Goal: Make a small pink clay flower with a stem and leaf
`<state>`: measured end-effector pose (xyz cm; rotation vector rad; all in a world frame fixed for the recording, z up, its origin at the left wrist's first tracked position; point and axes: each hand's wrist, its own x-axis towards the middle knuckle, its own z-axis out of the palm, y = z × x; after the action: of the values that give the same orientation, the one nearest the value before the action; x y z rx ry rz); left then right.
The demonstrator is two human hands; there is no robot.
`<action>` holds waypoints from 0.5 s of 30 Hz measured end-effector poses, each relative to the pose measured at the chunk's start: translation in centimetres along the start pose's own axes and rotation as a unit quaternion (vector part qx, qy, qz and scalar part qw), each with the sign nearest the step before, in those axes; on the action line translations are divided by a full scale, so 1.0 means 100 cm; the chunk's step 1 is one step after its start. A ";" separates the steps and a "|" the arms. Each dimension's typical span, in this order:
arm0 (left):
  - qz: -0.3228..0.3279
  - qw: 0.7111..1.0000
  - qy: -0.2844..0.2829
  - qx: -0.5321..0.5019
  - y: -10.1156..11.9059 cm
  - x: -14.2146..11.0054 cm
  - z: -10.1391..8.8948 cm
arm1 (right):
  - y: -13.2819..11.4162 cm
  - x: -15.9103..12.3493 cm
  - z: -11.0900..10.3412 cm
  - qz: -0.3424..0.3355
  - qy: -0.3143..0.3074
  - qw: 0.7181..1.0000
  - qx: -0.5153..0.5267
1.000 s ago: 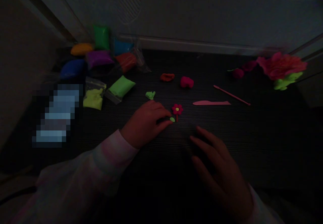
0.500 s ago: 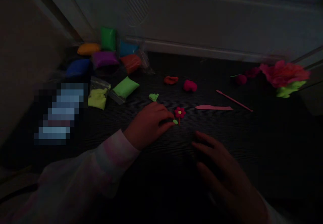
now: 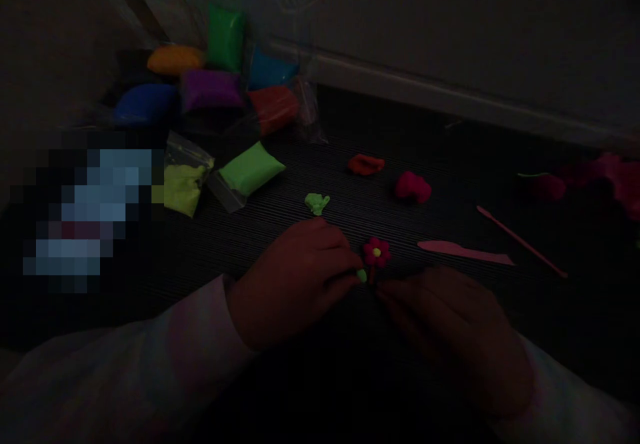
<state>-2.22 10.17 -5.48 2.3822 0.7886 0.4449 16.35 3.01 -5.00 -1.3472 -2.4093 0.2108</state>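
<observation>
A small clay flower (image 3: pixel 377 253) lies on the dark table, with pink-red petals, a yellow centre and a short brownish-red stem (image 3: pixel 371 275). My left hand (image 3: pixel 300 277) pinches a little green clay leaf (image 3: pixel 361 275) just left of that stem. On the other side, my right hand (image 3: pixel 455 331) has its fingers drawn together, tips close to the stem's lower end; whether they hold anything is too dark to see. Beyond my left hand sits a scrap of light green clay (image 3: pixel 316 203). A pink modelling knife (image 3: pixel 465 253) lies beyond my right hand.
Orange-red clay (image 3: pixel 366 164) and a pink clay lump (image 3: pixel 413 187) lie farther back. A thin pink tool (image 3: pixel 523 241) is at right, near pink petals (image 3: pixel 620 181). Several clay packets (image 3: pixel 213 89) crowd the back left; a blurred-out bright object (image 3: pixel 95 211) is at left.
My right hand has come in toward the flower's stem and its spread fingers have closed together. My left hand keeps the leaf beside the stem. The view has moved closer and tilted.
</observation>
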 end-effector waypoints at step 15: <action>0.003 0.999 -0.012 0.046 0.002 -0.002 0.002 | -0.001 0.002 -0.002 0.035 -0.024 0.999 0.014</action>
<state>-2.18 9.87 -5.50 2.4719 0.8066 0.3892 16.25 3.17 -4.74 -1.4306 -2.3907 0.2976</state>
